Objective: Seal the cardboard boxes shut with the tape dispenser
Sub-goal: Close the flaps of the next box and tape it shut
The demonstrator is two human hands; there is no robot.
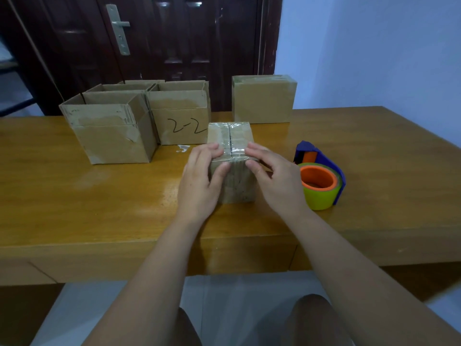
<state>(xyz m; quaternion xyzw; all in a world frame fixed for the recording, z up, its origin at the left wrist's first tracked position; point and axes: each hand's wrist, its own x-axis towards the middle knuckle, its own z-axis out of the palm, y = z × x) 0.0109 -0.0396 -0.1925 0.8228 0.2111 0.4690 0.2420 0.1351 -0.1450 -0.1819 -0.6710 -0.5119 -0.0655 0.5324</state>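
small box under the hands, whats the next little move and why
Probably press the clear tape down over the near edge onto the front face. It already covers the top seam of the small box, the left hand and right hand both pinch that near edge, and the tape dispenser lies apart on the table, so laying tape looks done.

Dim, bluish indoor light, soft glare on the table (104,186), wide-angle bending at edges, slightly soft focus
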